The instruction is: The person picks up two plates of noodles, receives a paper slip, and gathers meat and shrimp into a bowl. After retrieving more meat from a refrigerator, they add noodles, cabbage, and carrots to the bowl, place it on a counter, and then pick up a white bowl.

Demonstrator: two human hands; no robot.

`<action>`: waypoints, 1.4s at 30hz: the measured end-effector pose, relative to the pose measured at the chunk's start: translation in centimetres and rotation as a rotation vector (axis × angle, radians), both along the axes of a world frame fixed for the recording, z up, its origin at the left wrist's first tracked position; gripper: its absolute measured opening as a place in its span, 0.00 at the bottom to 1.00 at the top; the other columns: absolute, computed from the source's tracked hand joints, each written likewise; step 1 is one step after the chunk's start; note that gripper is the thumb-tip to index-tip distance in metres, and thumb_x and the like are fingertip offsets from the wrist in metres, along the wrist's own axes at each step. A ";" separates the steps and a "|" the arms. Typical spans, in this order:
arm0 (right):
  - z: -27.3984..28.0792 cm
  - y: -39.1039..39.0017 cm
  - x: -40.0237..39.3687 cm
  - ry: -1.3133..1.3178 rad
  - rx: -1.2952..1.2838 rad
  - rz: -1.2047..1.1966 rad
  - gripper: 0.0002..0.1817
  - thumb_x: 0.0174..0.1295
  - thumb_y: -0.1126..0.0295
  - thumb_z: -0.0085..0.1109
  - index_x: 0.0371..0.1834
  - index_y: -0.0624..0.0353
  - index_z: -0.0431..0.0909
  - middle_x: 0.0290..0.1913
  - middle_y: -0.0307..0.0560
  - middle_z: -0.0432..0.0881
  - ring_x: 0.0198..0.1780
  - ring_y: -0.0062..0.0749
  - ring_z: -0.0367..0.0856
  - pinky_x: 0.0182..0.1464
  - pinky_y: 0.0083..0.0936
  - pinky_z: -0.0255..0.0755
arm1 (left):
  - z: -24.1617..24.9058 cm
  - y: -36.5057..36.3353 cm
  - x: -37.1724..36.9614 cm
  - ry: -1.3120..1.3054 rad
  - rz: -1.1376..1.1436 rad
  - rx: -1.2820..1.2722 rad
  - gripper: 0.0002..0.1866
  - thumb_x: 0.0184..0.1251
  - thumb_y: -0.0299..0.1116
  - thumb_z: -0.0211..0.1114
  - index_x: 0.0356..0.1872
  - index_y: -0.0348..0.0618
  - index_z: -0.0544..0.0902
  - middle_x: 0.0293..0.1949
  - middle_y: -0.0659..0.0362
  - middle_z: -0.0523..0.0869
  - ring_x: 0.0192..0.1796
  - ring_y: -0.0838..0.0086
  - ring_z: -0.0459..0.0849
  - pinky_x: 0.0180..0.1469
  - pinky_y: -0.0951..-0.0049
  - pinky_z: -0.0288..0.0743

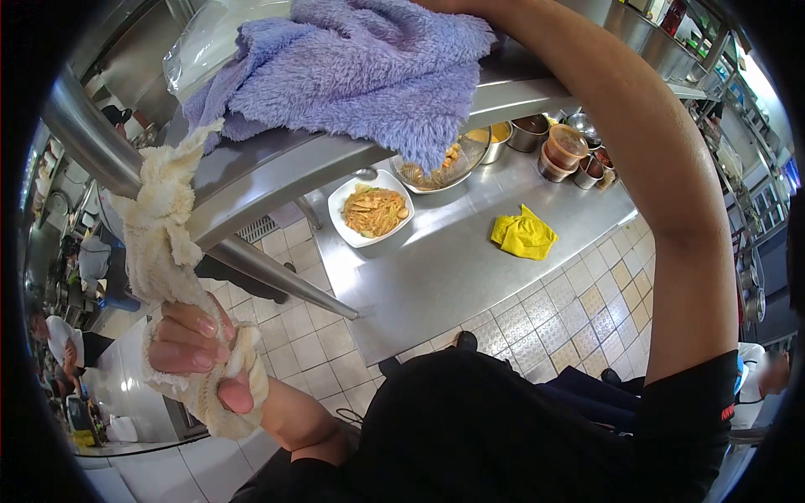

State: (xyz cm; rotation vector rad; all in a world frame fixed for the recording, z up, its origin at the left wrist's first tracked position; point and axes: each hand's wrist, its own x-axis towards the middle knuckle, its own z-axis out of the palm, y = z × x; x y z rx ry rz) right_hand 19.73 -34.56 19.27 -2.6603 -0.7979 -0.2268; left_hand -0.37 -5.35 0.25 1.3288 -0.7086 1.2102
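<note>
My left hand (197, 352) is closed around a cream towel (168, 210), whose upper part rises beside the metal post at the left. A fluffy purple towel (360, 75) lies over the upper steel shelf (293, 172) and hangs over its edge. My right arm reaches up to that shelf behind the purple towel; the right hand itself is almost wholly out of the frame, its fingers hidden. Below, a white square plate of noodles (371, 210) stands on the steel counter (436, 277), with a crumpled yellow cloth (524, 233) to its right.
A strainer with food (444, 168), metal pots (530, 132) and stacked plastic tubs (563, 151) stand at the counter's back. A plastic bag (210, 46) lies on the shelf. One person (63, 344) is at the left, another (759, 377) at the right.
</note>
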 end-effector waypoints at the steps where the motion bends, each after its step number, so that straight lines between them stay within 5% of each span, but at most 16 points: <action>1: 0.0 0.0 0.0 0.003 -0.008 0.003 0.46 0.67 0.32 0.33 0.52 0.71 0.79 0.55 0.69 0.78 0.59 0.54 0.75 0.62 0.39 0.66 | 0.0 0.1 0.1 0.000 0.000 0.000 0.37 0.37 0.66 0.75 0.28 0.48 0.62 0.22 0.66 0.68 0.30 0.74 0.67 0.28 0.79 0.66; 13: 0.0 -0.1 0.2 0.008 0.002 0.048 0.46 0.66 0.32 0.33 0.50 0.70 0.80 0.54 0.68 0.78 0.57 0.54 0.77 0.61 0.39 0.67 | 0.8 -1.3 -0.4 0.042 0.094 0.009 0.35 0.42 0.66 0.71 0.28 0.48 0.63 0.23 0.64 0.66 0.31 0.73 0.68 0.29 0.77 0.65; 18: 0.0 -0.1 -0.2 0.003 0.004 0.011 0.46 0.66 0.32 0.33 0.50 0.70 0.80 0.54 0.68 0.78 0.58 0.54 0.76 0.62 0.39 0.66 | 0.2 0.0 0.1 -0.022 -0.067 0.075 0.34 0.42 0.62 0.74 0.29 0.47 0.64 0.25 0.64 0.68 0.34 0.72 0.68 0.30 0.77 0.66; 42: 0.1 0.1 -0.7 0.010 0.012 0.008 0.45 0.67 0.33 0.33 0.49 0.71 0.80 0.52 0.68 0.79 0.57 0.53 0.77 0.61 0.38 0.67 | -0.1 0.5 0.0 0.001 -0.082 0.091 0.31 0.44 0.58 0.77 0.33 0.51 0.67 0.26 0.68 0.69 0.39 0.75 0.68 0.32 0.80 0.67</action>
